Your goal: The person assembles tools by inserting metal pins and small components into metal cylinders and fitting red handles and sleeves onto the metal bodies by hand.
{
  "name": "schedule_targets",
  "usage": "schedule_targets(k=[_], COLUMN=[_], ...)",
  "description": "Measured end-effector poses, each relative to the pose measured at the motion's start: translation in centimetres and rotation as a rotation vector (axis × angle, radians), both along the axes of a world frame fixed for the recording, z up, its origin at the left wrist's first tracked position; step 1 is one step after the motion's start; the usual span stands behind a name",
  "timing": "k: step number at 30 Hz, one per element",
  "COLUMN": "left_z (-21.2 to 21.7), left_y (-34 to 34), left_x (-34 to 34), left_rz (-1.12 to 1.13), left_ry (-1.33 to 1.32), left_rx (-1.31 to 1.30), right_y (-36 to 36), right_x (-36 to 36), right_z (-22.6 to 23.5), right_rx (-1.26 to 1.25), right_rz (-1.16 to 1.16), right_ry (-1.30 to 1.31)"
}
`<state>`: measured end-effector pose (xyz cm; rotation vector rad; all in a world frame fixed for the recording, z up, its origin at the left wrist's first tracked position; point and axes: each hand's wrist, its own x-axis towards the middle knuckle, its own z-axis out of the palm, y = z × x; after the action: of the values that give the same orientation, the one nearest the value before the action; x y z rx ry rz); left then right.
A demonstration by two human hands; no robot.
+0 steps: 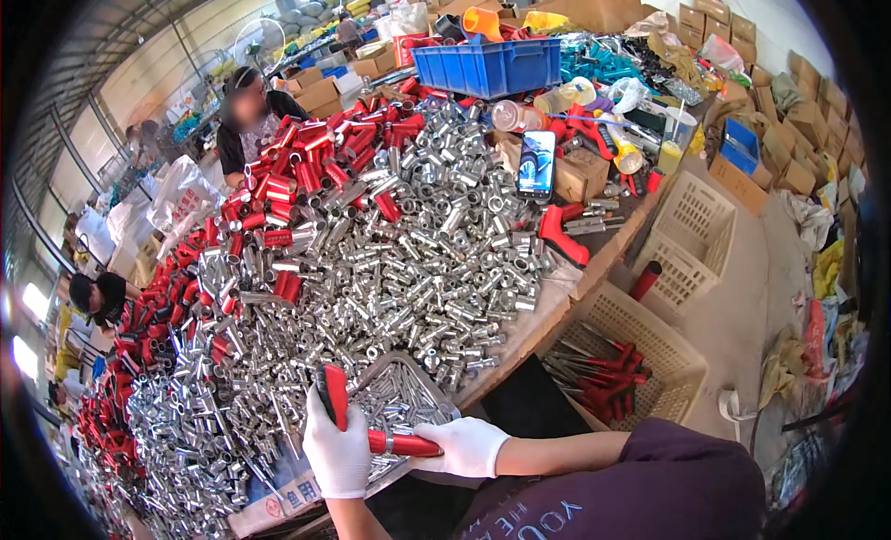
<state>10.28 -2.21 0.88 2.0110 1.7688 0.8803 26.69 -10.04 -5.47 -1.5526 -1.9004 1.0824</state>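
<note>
Through the head camera I saw two white-gloved hands at the near edge of a heaped worktable. My left hand (pixel 337 455) was curled round a red-and-black grip (pixel 332 395), whose upper end stood out above the fingers. My right hand (pixel 469 447) was closed over the right end of a red cylinder (pixel 380 442) with a silver band; the cylinder lay level between both hands, its left end against the left glove. I could not tell whether grip and cylinder were joined, because the left glove hid that spot. Both were held over the near part of a tray (pixel 432 384) of thin metal pins (pixel 393 397). Beyond the tray spread a broad pile of silver fittings (pixel 399 285), with red tubes (pixel 278 187) along its far left side. A phone (pixel 536 160) stood past the pile, near a blue crate (pixel 487 71). To the right, below table height, a beige crate (pixel 682 373) held red-handled tools (pixel 608 378).
</note>
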Motion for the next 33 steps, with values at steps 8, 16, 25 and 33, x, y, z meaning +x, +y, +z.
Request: schedule_targets(k=[8, 16, 25, 33], left_z=[0.0, 0.4, 0.1, 0.5], left_y=[0.1, 0.5, 1.0, 0.8], left_x=[0.1, 0.3, 0.3, 0.1], left_rz=[0.016, -0.007, -0.042, -0.201], left_ry=[-0.020, -0.002, -0.073, -0.422], left_rx=[0.068, 0.074, 0.084, 0.060], right_y=[0.2, 0.1, 0.5, 1.1], right_x=[-0.4, -0.9, -0.8, 0.1], right_z=[0.0, -0.2, -1.0, 0.6], right_rx=[0.035, 0.047, 0.008, -0.718], right_rz=[-0.024, -0.041, -0.006, 0.181], right_ry=[-0.017, -0.015, 0.198, 0.782])
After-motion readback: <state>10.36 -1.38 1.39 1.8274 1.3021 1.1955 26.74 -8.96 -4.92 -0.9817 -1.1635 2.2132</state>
